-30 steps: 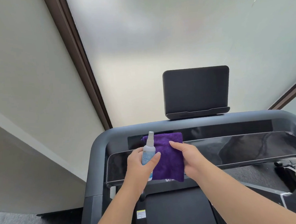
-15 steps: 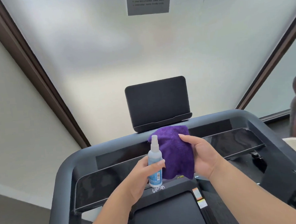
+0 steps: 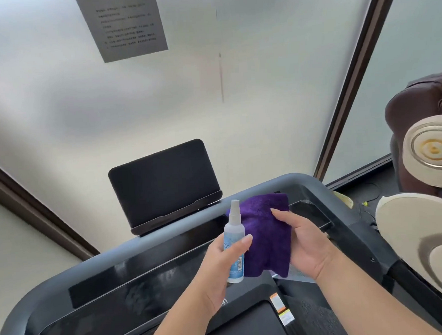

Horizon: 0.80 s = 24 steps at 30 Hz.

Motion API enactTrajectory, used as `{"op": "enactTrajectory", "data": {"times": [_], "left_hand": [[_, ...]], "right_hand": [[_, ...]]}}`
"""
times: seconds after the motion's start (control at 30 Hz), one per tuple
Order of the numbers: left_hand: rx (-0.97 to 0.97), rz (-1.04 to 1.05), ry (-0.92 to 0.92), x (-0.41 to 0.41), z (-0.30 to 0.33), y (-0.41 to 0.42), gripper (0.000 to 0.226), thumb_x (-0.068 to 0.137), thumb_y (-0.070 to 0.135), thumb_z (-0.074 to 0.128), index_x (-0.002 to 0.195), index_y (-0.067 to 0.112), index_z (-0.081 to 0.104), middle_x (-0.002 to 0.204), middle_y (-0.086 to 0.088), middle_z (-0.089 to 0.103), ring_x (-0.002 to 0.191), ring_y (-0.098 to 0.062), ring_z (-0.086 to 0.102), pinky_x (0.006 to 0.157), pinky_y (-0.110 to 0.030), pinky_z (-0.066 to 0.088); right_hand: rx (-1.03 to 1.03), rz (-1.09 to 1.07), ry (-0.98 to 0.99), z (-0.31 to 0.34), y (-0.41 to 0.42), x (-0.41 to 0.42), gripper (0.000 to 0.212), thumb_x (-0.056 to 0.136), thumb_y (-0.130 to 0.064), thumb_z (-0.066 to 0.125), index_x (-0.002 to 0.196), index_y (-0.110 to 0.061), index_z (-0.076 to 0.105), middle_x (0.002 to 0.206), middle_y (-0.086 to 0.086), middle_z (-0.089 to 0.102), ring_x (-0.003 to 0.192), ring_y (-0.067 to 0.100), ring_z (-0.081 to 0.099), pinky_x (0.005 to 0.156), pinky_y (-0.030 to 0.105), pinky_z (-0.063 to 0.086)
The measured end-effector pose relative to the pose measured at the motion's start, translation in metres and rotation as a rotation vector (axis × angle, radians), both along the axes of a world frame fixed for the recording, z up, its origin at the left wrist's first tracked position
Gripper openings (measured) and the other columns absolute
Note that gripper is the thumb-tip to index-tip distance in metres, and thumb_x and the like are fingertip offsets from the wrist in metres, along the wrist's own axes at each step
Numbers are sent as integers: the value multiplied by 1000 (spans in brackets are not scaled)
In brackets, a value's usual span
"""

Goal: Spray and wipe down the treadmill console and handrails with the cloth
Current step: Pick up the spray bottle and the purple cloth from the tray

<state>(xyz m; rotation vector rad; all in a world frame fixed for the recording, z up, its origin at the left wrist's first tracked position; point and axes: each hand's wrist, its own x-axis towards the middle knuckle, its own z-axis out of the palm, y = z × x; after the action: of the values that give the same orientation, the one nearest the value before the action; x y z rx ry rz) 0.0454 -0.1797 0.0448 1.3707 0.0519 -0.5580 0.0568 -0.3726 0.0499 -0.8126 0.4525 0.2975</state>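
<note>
My left hand (image 3: 222, 268) grips a small clear spray bottle (image 3: 234, 240) with a blue label, upright, its white nozzle at the top. Right beside it my right hand (image 3: 306, 242) holds a folded purple cloth (image 3: 266, 235), which hangs over the fingers. Both are held above the right half of the treadmill console (image 3: 134, 284), a glossy black panel in a grey curved frame. The grey handrail (image 3: 319, 187) bends around the console's right end. A dark tablet holder (image 3: 164, 183) stands behind the console.
A frosted glass wall with a printed notice (image 3: 123, 23) rises behind the treadmill. A brown and beige massage chair (image 3: 427, 170) stands close on the right. The treadmill belt (image 3: 245, 329) lies below my arms.
The view has swung to the right and upward, so the console slid left and the massage chair came into sight. Both hands, with bottle and cloth, moved toward the console's right end.
</note>
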Motion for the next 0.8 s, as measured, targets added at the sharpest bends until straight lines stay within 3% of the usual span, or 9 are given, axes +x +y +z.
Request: {"op": "enactTrajectory", "data": {"times": [0.13, 0.23, 0.33, 0.47, 0.53, 0.63, 0.73, 0.8], "left_hand": [[17, -1, -22, 10, 5, -51, 27, 80, 43, 76, 91, 21, 66, 84, 7, 67, 77, -9, 63, 70, -23, 49], [32, -48, -42, 15, 3, -82, 13, 81, 40, 77, 83, 31, 69, 83, 6, 66, 78, -11, 62, 74, -27, 47], [37, -70, -47, 21, -3, -104, 12, 81, 39, 77, 84, 31, 68, 82, 6, 64, 77, -12, 60, 72, -26, 47], [142, -107, -70, 29, -11, -115, 38, 79, 47, 79, 97, 18, 61, 85, 6, 57, 77, -7, 56, 70, -19, 46], [201, -93, -101, 36, -15, -115, 39, 84, 53, 75, 104, 22, 64, 99, 6, 61, 79, -1, 60, 69, -15, 48], [240, -26, -139, 52, -17, -110, 47, 88, 71, 60, 115, 33, 64, 119, 2, 66, 96, -6, 68, 77, -20, 51], [275, 6, -196, 73, -20, -102, 40, 89, 64, 58, 105, 28, 66, 105, 2, 67, 79, -1, 63, 67, -17, 51], [267, 8, -224, 89, -22, -98, 37, 88, 60, 63, 103, 26, 68, 98, -5, 70, 77, -5, 65, 67, -20, 53]], "right_hand": [[66, -32, -13, -10, -43, -1, 51, 93, -20, 70, 140, -1, 61, 140, 26, 62, 132, 43, 58, 117, 59, 39], [157, -92, -4, -21, -69, -5, 54, 95, -21, 71, 143, -1, 58, 143, 27, 59, 138, 44, 52, 120, 61, 33], [242, -119, 19, -32, -90, -9, 49, 99, -24, 63, 144, -3, 57, 145, 27, 58, 138, 46, 51, 120, 64, 31], [251, -120, 112, -43, -98, -12, 49, 98, -25, 64, 140, -2, 61, 143, 27, 60, 135, 46, 54, 117, 64, 35], [222, -146, 154, -48, -99, -8, 45, 97, -24, 63, 136, -1, 64, 136, 26, 65, 131, 45, 58, 116, 63, 38], [154, -239, 185, -52, -101, 3, 39, 95, -21, 64, 129, -2, 68, 125, 24, 72, 119, 43, 66, 109, 59, 46], [104, -341, 231, -53, -99, 10, 40, 92, -19, 67, 128, -2, 68, 123, 25, 72, 116, 43, 67, 108, 61, 46], [89, -393, 271, -53, -97, 11, 38, 92, -18, 68, 126, -2, 69, 124, 25, 71, 119, 44, 66, 107, 63, 46]]}}
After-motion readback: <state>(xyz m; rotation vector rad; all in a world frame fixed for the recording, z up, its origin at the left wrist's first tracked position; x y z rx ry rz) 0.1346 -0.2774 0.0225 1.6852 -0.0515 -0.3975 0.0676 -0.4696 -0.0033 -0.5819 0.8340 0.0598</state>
